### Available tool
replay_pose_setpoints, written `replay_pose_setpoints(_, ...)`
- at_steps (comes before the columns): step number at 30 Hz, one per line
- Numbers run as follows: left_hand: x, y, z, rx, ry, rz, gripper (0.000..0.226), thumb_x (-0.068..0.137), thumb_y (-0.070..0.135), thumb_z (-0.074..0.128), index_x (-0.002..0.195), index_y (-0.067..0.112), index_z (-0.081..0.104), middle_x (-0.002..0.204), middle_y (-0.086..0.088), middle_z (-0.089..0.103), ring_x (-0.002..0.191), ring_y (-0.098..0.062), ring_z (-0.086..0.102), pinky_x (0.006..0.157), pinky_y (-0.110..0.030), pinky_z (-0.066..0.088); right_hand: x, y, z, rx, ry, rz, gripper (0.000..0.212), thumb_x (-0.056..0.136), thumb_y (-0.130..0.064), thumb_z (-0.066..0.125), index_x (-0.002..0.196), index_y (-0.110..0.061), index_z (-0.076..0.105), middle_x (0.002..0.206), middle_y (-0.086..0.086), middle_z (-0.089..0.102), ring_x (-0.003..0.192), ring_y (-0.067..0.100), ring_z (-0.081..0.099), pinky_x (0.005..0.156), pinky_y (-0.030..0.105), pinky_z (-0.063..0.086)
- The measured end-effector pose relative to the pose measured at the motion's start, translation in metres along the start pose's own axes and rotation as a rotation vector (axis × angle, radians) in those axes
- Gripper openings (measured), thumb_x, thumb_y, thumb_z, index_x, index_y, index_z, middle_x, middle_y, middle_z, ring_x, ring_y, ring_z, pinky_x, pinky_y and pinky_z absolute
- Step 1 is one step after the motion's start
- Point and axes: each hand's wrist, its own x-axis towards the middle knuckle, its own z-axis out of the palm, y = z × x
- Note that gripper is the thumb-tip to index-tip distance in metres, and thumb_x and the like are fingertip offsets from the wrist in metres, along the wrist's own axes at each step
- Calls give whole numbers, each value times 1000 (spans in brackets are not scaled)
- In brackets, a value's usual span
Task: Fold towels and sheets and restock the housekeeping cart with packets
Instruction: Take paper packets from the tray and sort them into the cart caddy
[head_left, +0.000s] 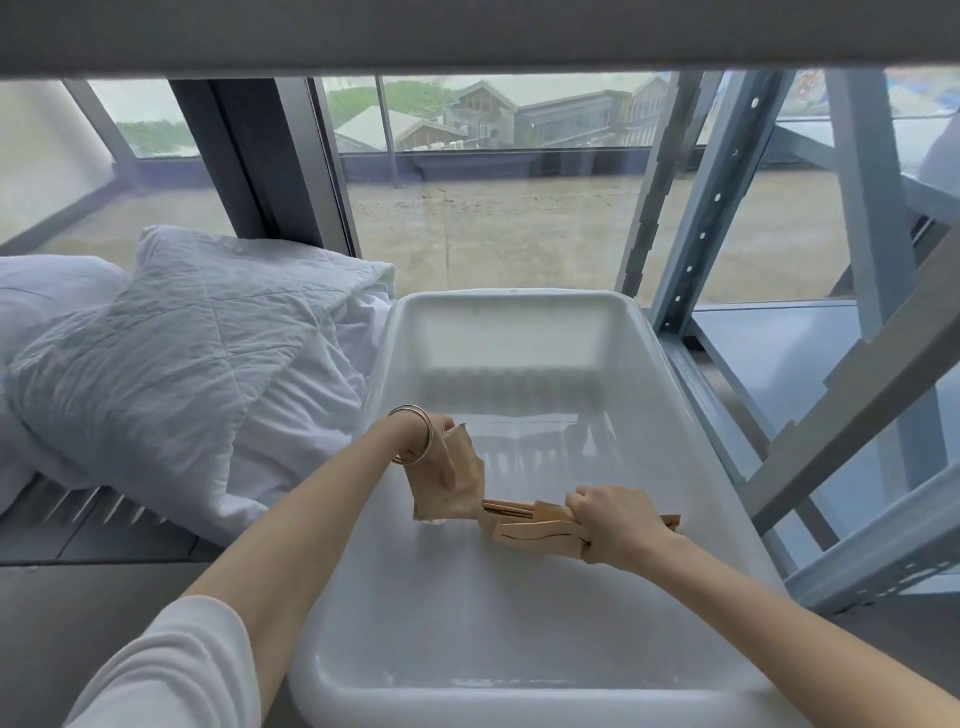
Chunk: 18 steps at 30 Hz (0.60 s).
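A white long sleeve (171, 670) is pushed up the left forearm; thin silver bangles (415, 434) ring the left wrist; right forearm bare

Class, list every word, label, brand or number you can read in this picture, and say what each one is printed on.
None can be read.
Brown packets in the left hand: no print shows.
Brown packets in the right hand: only dark creases, no letters.
White tub: no label in view.
Coloured patch beyond the window: too blurred to read.

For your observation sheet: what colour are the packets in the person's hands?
Light brown, like kraft paper; the packets show best in the head view.
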Motion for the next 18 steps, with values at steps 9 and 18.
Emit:
replay_pose_setpoints(9,-9,-11,26,68,57,32,56,60,33,84,107,16,60,104,-3,66,92,-22,65,73,-31,53,0,4,-8,16,-41,13,32,78,-26,64,107,-16,54,108,0,59,98,23,59,65,29,36)
replay_pose_setpoints(18,-74,7,51,227,148,184,48,73,19,70,117,15,51,100,-4,53,84,-18,45,70,-26,38,-28,5,-64,82,-8,123,29,79,-27,66,104,-16,56,101,-1,60,87,22,58,64,29,36)
